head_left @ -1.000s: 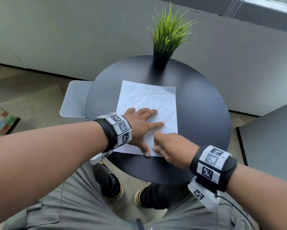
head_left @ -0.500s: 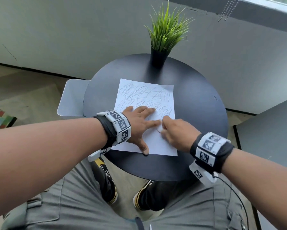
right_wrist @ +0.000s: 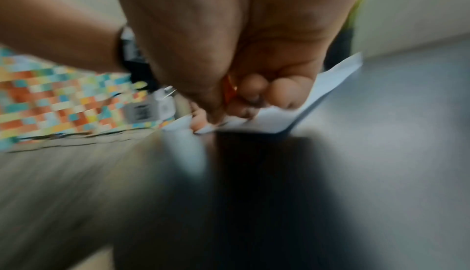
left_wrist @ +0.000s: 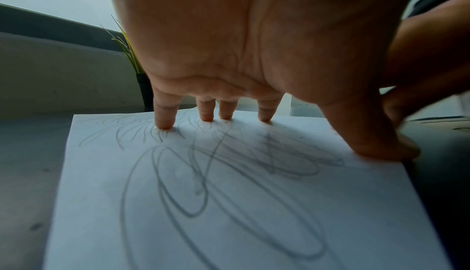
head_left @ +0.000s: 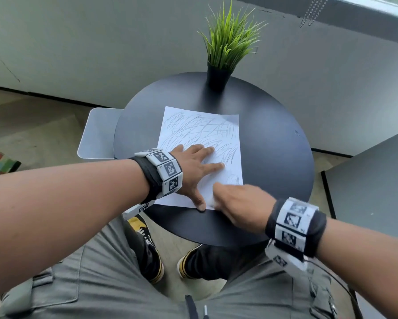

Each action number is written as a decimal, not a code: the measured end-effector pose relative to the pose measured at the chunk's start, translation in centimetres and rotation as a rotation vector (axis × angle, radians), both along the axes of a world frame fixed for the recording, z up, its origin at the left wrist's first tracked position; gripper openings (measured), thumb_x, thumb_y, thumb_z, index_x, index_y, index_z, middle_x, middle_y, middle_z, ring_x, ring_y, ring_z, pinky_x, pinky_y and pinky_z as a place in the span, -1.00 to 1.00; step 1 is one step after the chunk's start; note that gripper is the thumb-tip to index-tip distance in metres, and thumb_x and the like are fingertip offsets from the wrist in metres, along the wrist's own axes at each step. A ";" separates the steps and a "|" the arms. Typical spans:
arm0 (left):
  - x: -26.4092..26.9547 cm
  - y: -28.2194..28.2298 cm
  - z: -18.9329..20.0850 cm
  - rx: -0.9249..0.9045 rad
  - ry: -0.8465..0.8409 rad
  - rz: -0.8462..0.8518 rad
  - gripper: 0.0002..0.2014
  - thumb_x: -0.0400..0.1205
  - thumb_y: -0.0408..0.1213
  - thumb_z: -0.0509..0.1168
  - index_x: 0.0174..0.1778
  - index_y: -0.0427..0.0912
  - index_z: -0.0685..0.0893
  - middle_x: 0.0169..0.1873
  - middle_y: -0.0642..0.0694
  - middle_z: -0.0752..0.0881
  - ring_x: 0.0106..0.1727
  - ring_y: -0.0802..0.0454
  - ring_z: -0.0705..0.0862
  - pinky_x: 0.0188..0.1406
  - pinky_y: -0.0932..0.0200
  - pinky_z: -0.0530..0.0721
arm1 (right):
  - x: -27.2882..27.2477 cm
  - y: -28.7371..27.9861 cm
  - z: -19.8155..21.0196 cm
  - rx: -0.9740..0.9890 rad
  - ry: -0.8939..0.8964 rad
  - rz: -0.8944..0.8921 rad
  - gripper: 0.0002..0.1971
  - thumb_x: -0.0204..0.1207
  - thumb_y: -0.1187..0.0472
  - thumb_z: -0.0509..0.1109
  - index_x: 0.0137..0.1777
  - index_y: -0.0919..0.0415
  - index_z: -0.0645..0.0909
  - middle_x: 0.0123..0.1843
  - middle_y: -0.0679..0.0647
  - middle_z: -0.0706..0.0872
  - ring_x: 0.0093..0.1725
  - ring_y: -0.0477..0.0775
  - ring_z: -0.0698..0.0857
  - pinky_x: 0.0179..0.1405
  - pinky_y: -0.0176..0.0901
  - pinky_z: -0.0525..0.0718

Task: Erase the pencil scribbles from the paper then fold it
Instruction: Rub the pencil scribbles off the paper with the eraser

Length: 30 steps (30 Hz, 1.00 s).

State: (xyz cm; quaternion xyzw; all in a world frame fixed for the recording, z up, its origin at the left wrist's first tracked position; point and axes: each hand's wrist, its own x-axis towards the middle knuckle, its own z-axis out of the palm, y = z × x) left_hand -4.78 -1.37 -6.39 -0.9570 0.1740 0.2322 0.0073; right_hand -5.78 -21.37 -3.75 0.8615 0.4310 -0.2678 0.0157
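A white paper covered in grey pencil scribbles lies on the round black table. My left hand presses flat on the sheet's near half, with spread straight fingers and the thumb at the near edge. My right hand is at the paper's near right corner. Its curled fingers pinch a small eraser, which shows as an orange sliver in the blurred right wrist view. Scribbles fill the sheet under and beyond my left hand.
A potted grass plant stands at the table's far edge, behind the paper. A light grey seat juts out left of the table and a grey surface lies to the right. My knees and shoes are below the near edge.
My right hand went up the paper next to my left index finger, then came back down to the near right corner. My left hand stays pressed on the sheet.
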 end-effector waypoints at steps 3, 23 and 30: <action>0.1 0.0 0.1 -0.001 0.008 0.005 0.24 0.23 0.59 0.44 0.74 0.34 -0.06 0.79 -0.10 -0.16 0.79 -0.17 -0.13 0.63 -0.36 0.21 | 3.8 0.1 -0.2 0.035 -0.122 -0.198 -0.81 0.70 -0.05 0.09 0.02 0.03 0.19 0.02 0.16 0.68 -0.03 0.35 0.67 -0.16 0.05 0.55; -0.9 -0.9 0.2 -0.027 -0.032 0.039 0.14 0.22 0.63 0.38 0.66 0.14 0.23 0.76 -0.05 -0.05 0.73 -0.14 -0.03 0.58 -0.38 0.26 | 3.4 -1.6 -1.2 0.088 -0.176 -0.156 -0.81 0.70 -0.02 0.09 0.09 0.09 0.36 -0.08 0.10 0.60 -0.09 0.28 0.62 -0.09 0.13 0.64; -0.8 -1.0 -0.2 -0.031 0.026 0.079 0.26 0.21 0.62 0.40 0.73 0.36 -0.13 0.79 -0.05 -0.24 0.79 -0.18 -0.26 0.67 -0.47 0.05 | 4.3 -0.9 -0.5 0.056 -0.226 -0.114 -0.89 0.68 0.01 0.08 0.09 -0.01 0.27 -0.11 0.03 0.52 -0.07 0.29 0.65 -0.12 0.11 0.65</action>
